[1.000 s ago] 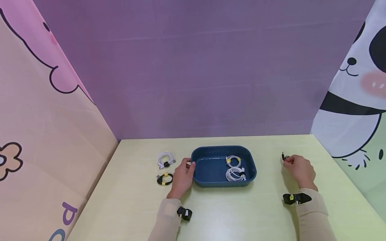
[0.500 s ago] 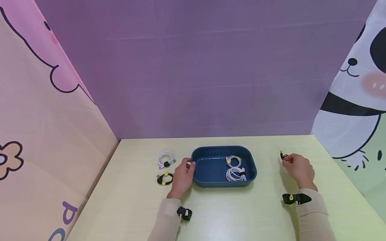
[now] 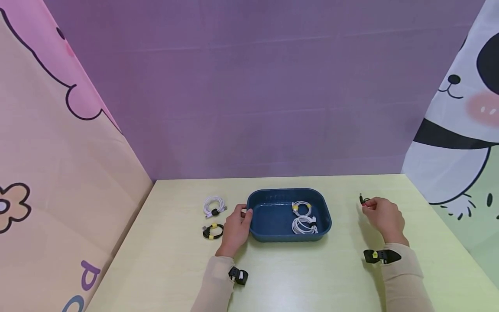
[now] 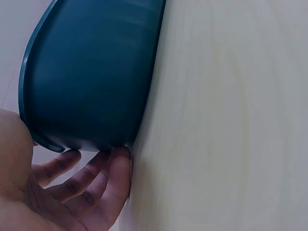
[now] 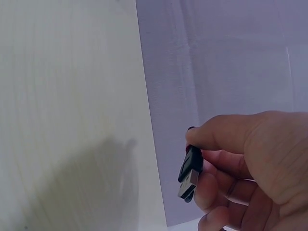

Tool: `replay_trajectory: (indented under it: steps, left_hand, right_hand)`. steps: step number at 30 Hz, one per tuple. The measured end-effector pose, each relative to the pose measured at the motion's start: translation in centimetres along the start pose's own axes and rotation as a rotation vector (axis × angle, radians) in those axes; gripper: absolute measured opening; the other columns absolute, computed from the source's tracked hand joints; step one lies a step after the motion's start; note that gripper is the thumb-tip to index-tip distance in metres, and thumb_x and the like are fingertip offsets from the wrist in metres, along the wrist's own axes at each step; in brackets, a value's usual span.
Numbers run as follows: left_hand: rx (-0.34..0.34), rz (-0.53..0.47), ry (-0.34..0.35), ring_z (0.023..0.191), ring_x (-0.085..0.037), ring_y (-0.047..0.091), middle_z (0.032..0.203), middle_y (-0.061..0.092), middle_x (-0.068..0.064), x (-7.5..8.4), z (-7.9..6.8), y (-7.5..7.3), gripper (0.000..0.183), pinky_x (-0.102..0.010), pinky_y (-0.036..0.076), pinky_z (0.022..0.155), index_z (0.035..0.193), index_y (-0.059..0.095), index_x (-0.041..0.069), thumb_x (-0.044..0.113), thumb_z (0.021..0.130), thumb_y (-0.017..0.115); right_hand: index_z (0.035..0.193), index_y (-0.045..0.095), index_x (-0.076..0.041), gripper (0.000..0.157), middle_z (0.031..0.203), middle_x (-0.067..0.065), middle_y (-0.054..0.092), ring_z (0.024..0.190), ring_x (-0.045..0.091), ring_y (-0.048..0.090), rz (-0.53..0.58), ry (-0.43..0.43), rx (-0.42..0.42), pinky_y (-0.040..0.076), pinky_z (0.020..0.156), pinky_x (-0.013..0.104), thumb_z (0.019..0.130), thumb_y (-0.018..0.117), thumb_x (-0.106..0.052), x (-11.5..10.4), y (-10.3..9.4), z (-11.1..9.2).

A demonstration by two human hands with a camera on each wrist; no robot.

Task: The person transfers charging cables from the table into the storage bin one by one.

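Purple backdrop (image 3: pixel 265 86) behind a pale table (image 3: pixel 296 268); on it, a blue tray (image 3: pixel 270 218). Left hand (image 3: pixel 235 229) gripping its left rim; right hand (image 3: pixel 386 219) pinched closed, well right. In the tray, two white cables (image 3: pixel 302 225); to its left, white coil (image 3: pixel 215 212), black coil (image 3: pixel 208 234). In the right-hand pinch, black USB cable (image 5: pixel 192 162).

Black cable (image 5: pixel 192 162) partly hidden by right hand (image 3: pixel 385 219); left wrist view crops blue tray (image 4: pixel 91 82)
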State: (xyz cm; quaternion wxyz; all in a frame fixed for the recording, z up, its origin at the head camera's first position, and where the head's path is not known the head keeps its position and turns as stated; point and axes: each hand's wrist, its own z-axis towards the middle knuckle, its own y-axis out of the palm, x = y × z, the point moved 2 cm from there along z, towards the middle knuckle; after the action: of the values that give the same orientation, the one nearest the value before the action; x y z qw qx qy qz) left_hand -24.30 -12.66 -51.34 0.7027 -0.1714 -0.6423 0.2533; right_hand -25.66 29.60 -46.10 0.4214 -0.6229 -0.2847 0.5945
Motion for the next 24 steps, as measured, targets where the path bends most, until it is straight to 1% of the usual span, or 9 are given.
replay_trajectory:
  steps: [9,17,24]
  left_hand:
    - [0.000,-0.001,0.008,0.082,-0.020,0.065,0.101,0.071,-0.011,-0.09,0.01,0.01,0.037,-0.035,0.051,0.070,0.133,0.059,0.007,0.033,0.108,0.051]
    - [0.008,0.006,-0.007,0.081,-0.020,0.064,0.101,0.071,-0.011,0.19,-0.15,-0.13,0.036,-0.034,0.050,0.070,0.133,0.060,0.008,0.032,0.108,0.052]
    - [0.007,0.007,-0.004,0.082,-0.020,0.065,0.102,0.071,-0.011,0.50,-0.37,-0.45,0.037,-0.036,0.052,0.071,0.134,0.059,0.008,0.033,0.108,0.051]
  right_hand:
    - [0.103,0.070,-0.004,0.024,0.093,0.014,0.073,0.076,0.030,0.065,0.000,-0.015,0.000,0.040,0.053,0.035,0.095,0.063,-0.026,-0.36,0.00,-0.04]
    - [0.103,0.070,-0.004,0.024,0.094,0.015,0.073,0.077,0.031,0.066,-0.004,-0.030,0.003,0.041,0.053,0.035,0.095,0.064,-0.026,-0.63,-0.02,-0.17]
    - [0.103,0.070,-0.004,0.024,0.095,0.015,0.073,0.077,0.030,0.066,-0.002,-0.045,-0.001,0.041,0.053,0.035,0.095,0.064,-0.026,-0.89,-0.10,-0.27]
